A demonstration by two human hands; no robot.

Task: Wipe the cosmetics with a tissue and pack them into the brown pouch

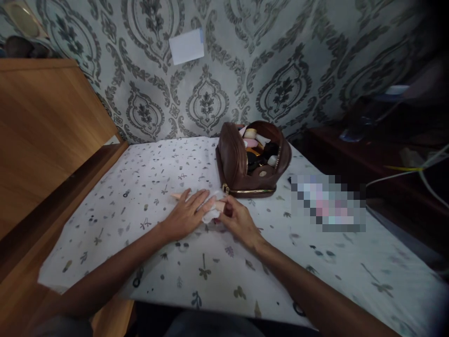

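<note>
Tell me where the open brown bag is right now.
In the head view, the brown bag sits slightly right of centre on the patterned cloth, just beyond the right hand.

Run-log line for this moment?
left hand over crumpled white wrap | right hand holds end of peach item | brown bag open beyond hands

One left hand (185,213), one right hand (242,220). At the fingers: one white tissue (210,215), one beige item (220,206). Just beyond: one brown zippered bag (231,152), several contents, count unclear. Farther: one white card (187,47).
</note>
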